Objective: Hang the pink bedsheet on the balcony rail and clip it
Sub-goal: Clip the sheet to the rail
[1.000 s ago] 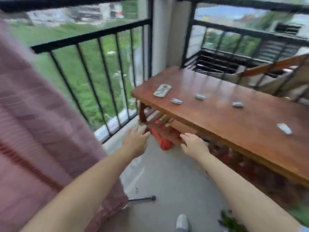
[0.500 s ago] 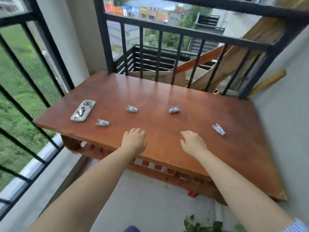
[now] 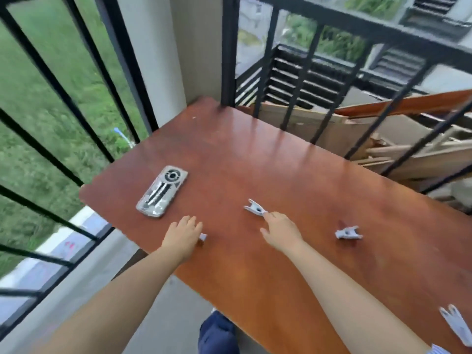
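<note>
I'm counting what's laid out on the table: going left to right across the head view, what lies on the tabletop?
Silver phone → left hand, covering a clip → clip touched by the right hand → clip → clip at the right edge.

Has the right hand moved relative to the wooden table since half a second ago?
Yes. The right hand has gone forward across the wooden table, from near its front edge to a white clothes peg, which its fingertips now touch.
</note>
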Demonstrator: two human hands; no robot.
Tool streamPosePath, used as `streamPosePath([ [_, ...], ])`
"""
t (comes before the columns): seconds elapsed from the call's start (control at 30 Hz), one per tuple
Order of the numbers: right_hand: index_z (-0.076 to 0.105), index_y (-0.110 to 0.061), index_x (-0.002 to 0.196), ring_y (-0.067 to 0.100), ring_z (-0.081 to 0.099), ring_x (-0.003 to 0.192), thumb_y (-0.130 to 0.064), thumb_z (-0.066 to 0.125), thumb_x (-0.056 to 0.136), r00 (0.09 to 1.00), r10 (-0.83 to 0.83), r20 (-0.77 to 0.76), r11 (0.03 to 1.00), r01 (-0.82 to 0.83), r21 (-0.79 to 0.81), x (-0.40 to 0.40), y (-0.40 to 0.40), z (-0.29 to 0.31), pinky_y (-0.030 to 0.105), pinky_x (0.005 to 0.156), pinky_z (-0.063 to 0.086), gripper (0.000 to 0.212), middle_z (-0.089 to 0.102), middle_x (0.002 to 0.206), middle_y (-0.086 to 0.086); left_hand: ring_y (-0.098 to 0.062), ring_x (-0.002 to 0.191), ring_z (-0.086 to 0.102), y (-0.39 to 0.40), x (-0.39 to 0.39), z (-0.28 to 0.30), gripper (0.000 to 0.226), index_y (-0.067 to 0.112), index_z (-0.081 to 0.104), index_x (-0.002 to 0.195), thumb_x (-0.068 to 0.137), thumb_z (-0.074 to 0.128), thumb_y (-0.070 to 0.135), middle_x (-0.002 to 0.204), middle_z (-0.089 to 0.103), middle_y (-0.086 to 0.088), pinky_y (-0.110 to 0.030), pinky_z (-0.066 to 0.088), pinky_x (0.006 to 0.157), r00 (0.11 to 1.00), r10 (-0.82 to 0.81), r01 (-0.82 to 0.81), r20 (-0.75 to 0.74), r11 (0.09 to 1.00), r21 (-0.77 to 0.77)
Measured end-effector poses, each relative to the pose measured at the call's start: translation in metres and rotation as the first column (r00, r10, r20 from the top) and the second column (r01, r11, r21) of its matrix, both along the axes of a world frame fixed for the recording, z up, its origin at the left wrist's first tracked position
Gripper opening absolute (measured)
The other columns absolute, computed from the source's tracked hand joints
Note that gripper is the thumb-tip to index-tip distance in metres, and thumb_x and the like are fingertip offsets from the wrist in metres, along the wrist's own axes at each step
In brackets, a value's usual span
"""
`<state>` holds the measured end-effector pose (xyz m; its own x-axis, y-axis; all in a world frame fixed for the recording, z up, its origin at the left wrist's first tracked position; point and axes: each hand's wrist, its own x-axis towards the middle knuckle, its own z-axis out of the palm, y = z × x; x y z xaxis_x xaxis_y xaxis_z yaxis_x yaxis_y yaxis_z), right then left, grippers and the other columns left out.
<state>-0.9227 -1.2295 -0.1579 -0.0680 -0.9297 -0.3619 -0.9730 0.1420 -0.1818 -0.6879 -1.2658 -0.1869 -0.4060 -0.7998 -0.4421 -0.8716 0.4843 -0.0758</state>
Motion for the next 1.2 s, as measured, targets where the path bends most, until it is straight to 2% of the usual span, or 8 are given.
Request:
streamPosePath([
  [0.17, 0.039, -0.014, 0.127, 0.030, 0.041, 0.119, -0.030, 0.053, 0.086, 0.997, 0.072, -0.036, 0.997, -0.071, 0.030, 0.018, -0.055, -0.028, 0.039, 0.094, 0.039, 0.047, 0.041, 0.130, 0.010, -0.027, 0.114, 0.043, -0.017, 0.003, -0.023, 0.034, 0.012, 0.043, 0.119, 0.086, 0.042, 0.005, 0.123, 0.045, -0.008, -0.034, 0.036, 0.090, 0.997, -0.074, 0.074, 0.005, 0.997, 0.031],
  [0.3, 0.046, -0.012, 0.123, 0.031, 0.048, 0.111, -0.028, 0.048, 0.089, 0.978, 0.204, -0.049, 0.974, -0.198, 0.110, 0.020, -0.071, -0.044, 0.039, 0.090, 0.041, 0.037, 0.050, 0.120, 0.011, -0.029, 0.106, 0.048, -0.008, 0.008, -0.021, 0.029, 0.010, 0.045, 0.116, 0.087, 0.040, 0.008, 0.117, 0.047, -0.010, -0.037, 0.040, 0.085, 0.976, 0.167, -0.158, -0.143, 0.985, 0.068],
  [0.57, 0.054, 0.000, 0.111, 0.032, 0.054, 0.098, -0.028, 0.044, 0.072, 0.906, 0.335, 0.261, 0.939, -0.344, -0.010, 0.066, -0.049, -0.010, 0.034, 0.085, 0.042, 0.049, 0.051, 0.102, 0.017, -0.033, 0.101, 0.054, 0.055, 0.076, 0.033, 0.022, 0.013, 0.047, 0.100, 0.097, 0.031, 0.028, 0.111, 0.051, -0.015, -0.042, 0.044, 0.085, 0.626, 0.657, -0.678, -0.420, 0.725, 0.122],
  [0.8, 0.061, -0.001, 0.090, 0.031, 0.054, 0.099, -0.013, 0.039, 0.076, 0.671, 0.585, 0.454, 0.794, -0.587, -0.156, 0.217, 0.008, 0.081, 0.034, 0.081, 0.040, 0.029, 0.062, 0.100, 0.019, -0.036, 0.104, 0.053, 0.160, 0.179, 0.139, 0.019, 0.006, 0.051, 0.099, 0.092, 0.038, 0.019, 0.108, 0.056, -0.020, -0.036, 0.040, 0.080, 0.320, 0.763, -0.938, -0.562, 0.340, -0.072],
  [0.9, 0.051, -0.020, 0.063, 0.026, 0.054, 0.084, -0.030, 0.031, 0.059, 0.537, 0.692, 0.483, 0.682, -0.706, -0.192, 0.279, 0.041, 0.112, 0.029, 0.065, 0.034, 0.022, 0.059, 0.075, 0.007, -0.033, 0.114, 0.050, 0.220, 0.208, 0.180, 0.033, 0.006, 0.050, 0.110, 0.089, 0.042, 0.031, 0.117, 0.054, -0.017, -0.036, 0.039, 0.087, 0.312, 0.760, -0.950, -0.570, 0.247, -0.190],
  [1.0, 0.061, -0.016, 0.079, 0.017, 0.051, 0.075, -0.051, 0.037, 0.055, 0.361, 0.764, 0.534, 0.567, -0.771, -0.290, 0.346, 0.088, 0.144, 0.021, 0.060, 0.032, 0.049, 0.056, 0.073, 0.001, -0.029, 0.110, 0.054, 0.296, 0.250, 0.217, 0.039, 0.009, 0.053, 0.107, 0.083, 0.052, 0.040, 0.113, 0.058, -0.011, -0.036, 0.044, 0.084, 0.311, 0.811, -0.921, -0.496, 0.130, -0.366],
  [1.1, 0.064, -0.013, 0.075, 0.015, 0.047, 0.067, -0.025, 0.061, 0.078, 0.249, 0.819, 0.517, 0.478, -0.794, -0.376, 0.414, 0.133, 0.173, 0.023, 0.056, 0.032, 0.012, 0.044, 0.054, -0.010, -0.037, 0.087, 0.063, 0.363, 0.290, 0.255, 0.021, 0.004, 0.061, 0.084, 0.076, 0.054, 0.022, 0.090, 0.066, -0.019, -0.040, 0.050, 0.069, 0.301, 0.812, -0.859, -0.500, 0.002, -0.512],
  [1.2, 0.068, -0.016, 0.078, 0.011, 0.047, 0.059, -0.008, 0.056, 0.083, 0.134, 0.825, 0.550, 0.428, -0.783, -0.452, 0.479, 0.164, 0.194, 0.018, 0.056, 0.035, 0.015, 0.050, 0.057, -0.009, -0.031, 0.056, 0.064, 0.411, 0.326, 0.294, 0.011, 0.011, 0.064, 0.067, 0.057, 0.066, 0.014, 0.061, 0.063, -0.010, -0.033, 0.048, 0.041, 0.354, 0.822, -0.739, -0.447, -0.048, -0.672],
])
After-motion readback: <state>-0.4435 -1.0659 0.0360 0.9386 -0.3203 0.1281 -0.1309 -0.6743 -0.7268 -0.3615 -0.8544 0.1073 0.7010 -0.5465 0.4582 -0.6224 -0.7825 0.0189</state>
